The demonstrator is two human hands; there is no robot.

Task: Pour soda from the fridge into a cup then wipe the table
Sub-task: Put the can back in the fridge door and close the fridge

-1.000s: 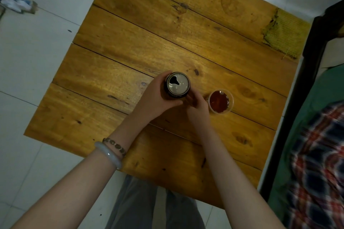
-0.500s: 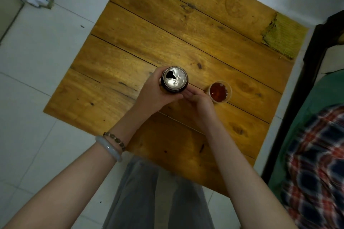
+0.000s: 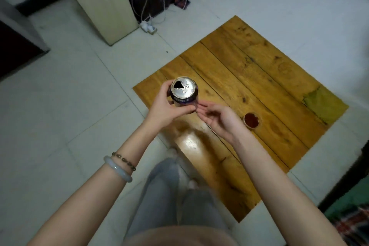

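Left grip [image 3: 165, 110] clamps the open can [image 3: 183, 90] (upright); right grip [image 3: 217, 120], fingers relaxed, just beside it.

Shiny metal tops the can [image 3: 183, 88]. The table [image 3: 259, 70] is glossy, knotty varnished wood; a coarse woven cloth [image 3: 323, 104] lies on its corner.

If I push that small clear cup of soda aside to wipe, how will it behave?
The small clear cup of dark soda is open-topped, so a push may slop it. It looks thin and light, so it probably tips easily. The glossy wooden table may let it slide.
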